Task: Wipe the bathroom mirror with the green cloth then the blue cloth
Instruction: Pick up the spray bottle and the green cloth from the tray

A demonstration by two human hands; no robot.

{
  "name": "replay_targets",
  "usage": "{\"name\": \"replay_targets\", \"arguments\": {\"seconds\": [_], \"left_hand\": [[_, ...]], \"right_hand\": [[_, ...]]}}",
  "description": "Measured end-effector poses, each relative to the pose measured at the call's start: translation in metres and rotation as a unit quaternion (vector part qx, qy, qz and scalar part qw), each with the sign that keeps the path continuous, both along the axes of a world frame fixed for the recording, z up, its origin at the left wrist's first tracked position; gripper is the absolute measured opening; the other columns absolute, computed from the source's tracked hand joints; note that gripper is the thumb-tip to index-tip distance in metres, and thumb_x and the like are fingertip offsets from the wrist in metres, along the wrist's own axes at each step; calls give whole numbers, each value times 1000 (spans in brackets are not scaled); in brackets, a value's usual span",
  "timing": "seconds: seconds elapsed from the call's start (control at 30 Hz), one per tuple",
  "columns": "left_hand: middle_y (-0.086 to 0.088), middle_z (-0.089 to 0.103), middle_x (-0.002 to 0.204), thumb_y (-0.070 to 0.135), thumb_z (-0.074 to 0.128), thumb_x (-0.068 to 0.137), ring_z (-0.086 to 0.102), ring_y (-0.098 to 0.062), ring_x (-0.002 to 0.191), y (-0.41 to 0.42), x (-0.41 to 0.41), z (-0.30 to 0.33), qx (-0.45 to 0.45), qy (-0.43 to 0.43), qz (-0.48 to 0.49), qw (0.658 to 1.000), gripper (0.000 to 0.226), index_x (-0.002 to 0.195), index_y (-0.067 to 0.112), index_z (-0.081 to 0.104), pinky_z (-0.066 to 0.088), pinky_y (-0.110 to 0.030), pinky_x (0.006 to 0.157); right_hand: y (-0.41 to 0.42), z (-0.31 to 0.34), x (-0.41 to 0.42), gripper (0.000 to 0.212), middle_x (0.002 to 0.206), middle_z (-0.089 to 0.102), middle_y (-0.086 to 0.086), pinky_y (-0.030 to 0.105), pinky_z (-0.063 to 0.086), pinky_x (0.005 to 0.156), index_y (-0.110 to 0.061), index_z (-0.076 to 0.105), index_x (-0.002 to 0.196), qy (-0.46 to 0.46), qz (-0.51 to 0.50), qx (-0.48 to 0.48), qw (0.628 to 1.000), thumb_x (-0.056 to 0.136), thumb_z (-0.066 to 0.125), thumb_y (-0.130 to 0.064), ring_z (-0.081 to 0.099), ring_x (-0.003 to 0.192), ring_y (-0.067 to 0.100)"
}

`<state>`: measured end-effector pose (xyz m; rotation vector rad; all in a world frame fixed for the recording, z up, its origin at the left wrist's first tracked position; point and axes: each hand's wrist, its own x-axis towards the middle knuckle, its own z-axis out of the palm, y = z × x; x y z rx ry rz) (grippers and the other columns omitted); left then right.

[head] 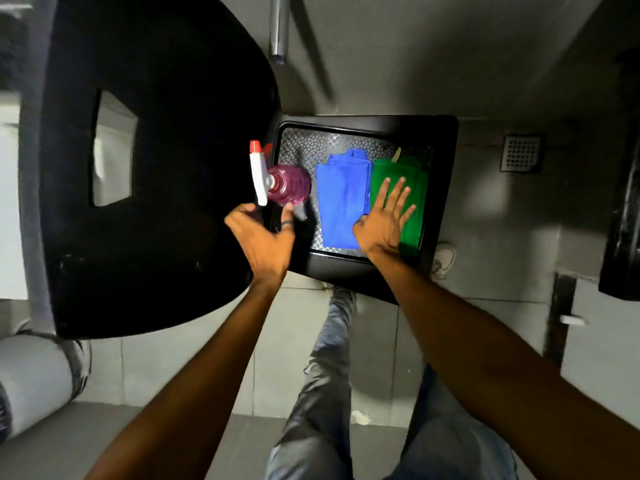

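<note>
Two hands out over a black tray [446,161]. Right hand [384,223] lies flat, fingers spread wide, palm down on the green cloth [412,223], thumb edge reaching the blue cloth [341,202]; nothing gripped. Left hand [265,237] is half curled, open, just below the spray bottle [280,183], fingertips near its base, ring on one finger; blurred, cannot tell if it touches the bottle. Bottle is purple with white trigger head and red nozzle tip, at the tray's left edge. Blue cloth folded, lies mid-tray; green cloth folded, just beside it on the right, edges touching. Tray has a diamond-pattern metal floor. Big black rounded surface [156,168] left of tray. Tiled floor [381,341] below, floor drain [521,153] to the right, person's jeans and shoe visible underneath.
</note>
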<state>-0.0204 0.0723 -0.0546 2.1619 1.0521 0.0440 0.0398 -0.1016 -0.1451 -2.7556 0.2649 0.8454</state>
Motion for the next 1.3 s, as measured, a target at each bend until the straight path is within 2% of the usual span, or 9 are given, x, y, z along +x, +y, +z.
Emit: {"name": "replay_targets", "arguments": {"seconds": [0.23,0.43,0.63,0.7,0.77,0.93,1.03,1.17,1.3], "left_hand": [[-2,49,147,46,80,79,46,16,127,28,51,-24,-93,-98,-78,988,89,151,15,39,35,-9,112],[15,52,148,20,63,97,50,15,135,33,67,-26,-99,-148,-157,971,61,153,8,43,38,-27,122],[4,78,96,9,52,79,53,10,57,29,81,-7,-156,-118,-178,964,56,133,13,68,48,-14,68],[19,70,76,12,51,74,46,3,50,11,102,75,-109,-212,-204,949,59,131,17,68,44,-16,60],[17,69,79,13,52,72,47,-4,54,8,101,99,-96,-151,-246,953,67,136,31,59,45,-20,62],[23,71,98,-5,56,79,66,0,86,-3,108,181,-172,-219,-280,919,75,142,35,56,54,-23,85],[16,71,92,-9,61,90,66,12,79,-15,146,273,-218,-274,-261,899,46,136,-7,60,51,-5,78],[14,77,83,20,59,100,62,4,64,-30,158,381,-226,-331,-331,855,38,121,52,65,54,-9,67],[-4,80,104,39,55,101,73,-24,62,-40,170,473,-213,-375,-391,813,35,125,64,54,63,-31,70]], "right_hand": [[-11,-16,-11,78,169,0,14,54,3,127,-13,10,160,-81,-6,18,997,92,47,-22,0,157,32],[-6,-13,-1,104,168,-7,19,58,-2,123,-7,4,159,-46,10,6,999,74,63,-13,-5,156,39],[-26,26,44,69,162,26,24,44,30,120,1,27,154,19,-93,118,988,89,52,0,30,148,40],[-54,113,70,42,121,64,29,43,47,95,1,57,132,-42,-298,281,911,91,49,4,63,105,40],[-66,153,66,33,86,65,14,39,51,79,-3,63,115,42,-429,469,771,92,41,6,63,73,27],[-87,238,61,28,89,80,9,37,62,72,-8,77,95,110,-454,672,575,75,61,-19,77,81,26],[-77,333,91,39,106,79,6,41,62,81,-15,81,103,86,-366,740,558,88,55,-40,76,99,23],[-71,423,125,48,118,75,12,51,51,101,-11,73,119,67,-297,799,519,87,55,-42,72,108,29],[-73,526,154,60,119,73,12,52,48,104,-11,64,129,-15,-234,842,485,84,51,-49,70,107,33]]}}
